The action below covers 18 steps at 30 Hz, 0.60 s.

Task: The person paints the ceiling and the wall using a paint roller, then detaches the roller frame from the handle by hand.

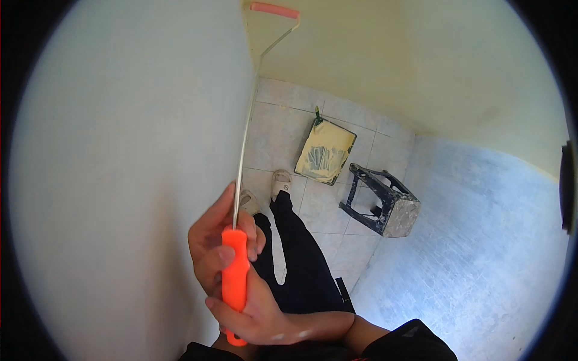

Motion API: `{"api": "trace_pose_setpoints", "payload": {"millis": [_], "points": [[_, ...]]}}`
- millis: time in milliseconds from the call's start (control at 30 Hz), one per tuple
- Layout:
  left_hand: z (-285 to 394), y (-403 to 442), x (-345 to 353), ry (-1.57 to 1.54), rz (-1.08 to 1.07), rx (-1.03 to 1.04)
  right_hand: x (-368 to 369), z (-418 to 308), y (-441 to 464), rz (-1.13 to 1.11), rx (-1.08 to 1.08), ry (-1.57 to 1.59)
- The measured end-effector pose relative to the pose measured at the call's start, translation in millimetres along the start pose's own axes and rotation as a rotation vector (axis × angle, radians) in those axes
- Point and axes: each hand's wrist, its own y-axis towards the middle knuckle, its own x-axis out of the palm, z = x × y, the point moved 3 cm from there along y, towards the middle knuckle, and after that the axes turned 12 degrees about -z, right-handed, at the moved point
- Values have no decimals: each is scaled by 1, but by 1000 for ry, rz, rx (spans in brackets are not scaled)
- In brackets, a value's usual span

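A paint roller with an orange handle (235, 274) and a long thin metal rod (242, 156) points away from me. Its pink roller head (275, 10) is at the top, against or just in front of the yellowish wall (349, 54), near the corner; contact is unclear. My left hand (208, 246) closes round the top of the handle and the rod's base. Lower down, my right hand (262, 304) is wrapped round the handle. On the tiled floor, a paint tray (328, 150) holds pale yellow paint, with a green-handled tool (318, 114) at its far corner.
A dark, paint-spattered stool (402, 218) lies on its side right of the tray. A pale wall (120, 150) stands close on the left, and a bluish-white wall (469, 222) on the right. My shoes (281, 183) are near the tray.
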Motion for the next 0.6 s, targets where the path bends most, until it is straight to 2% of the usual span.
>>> {"api": "trace_pose_setpoints", "payload": {"millis": [33, 100, 167, 267, 300, 367, 400, 467, 567, 600], "points": [[0, 1, -2, 6, 0, -4, 1, 4, 7, 1, 1, -3], [-19, 22, -31, -8, 62, -15, -15, 15, 39, 162, -64, 50], [-49, 54, -70, -15, 137, -38, -58, 40, 82, 144, 30, -22], [-96, 119, -127, -70, 211, -74, -120, 69, 163, 190, 80, 62], [-111, 141, -149, -73, 215, -77, -139, 75, 189, 209, 62, 92], [-134, 171, -183, -194, 68, -132, -162, 74, 224, 180, 65, 218], [-137, 177, -189, -195, 72, -133, -170, 76, 231, 180, 69, 220], [-138, 187, -192, -229, 30, -293, -180, 76, 241, 200, 90, 301], [-131, 164, -178, -55, 59, -318, -167, 68, 199, 144, 70, 218], [-126, 143, -163, -13, 106, -227, -151, 61, 171, 161, 69, 146]]}}
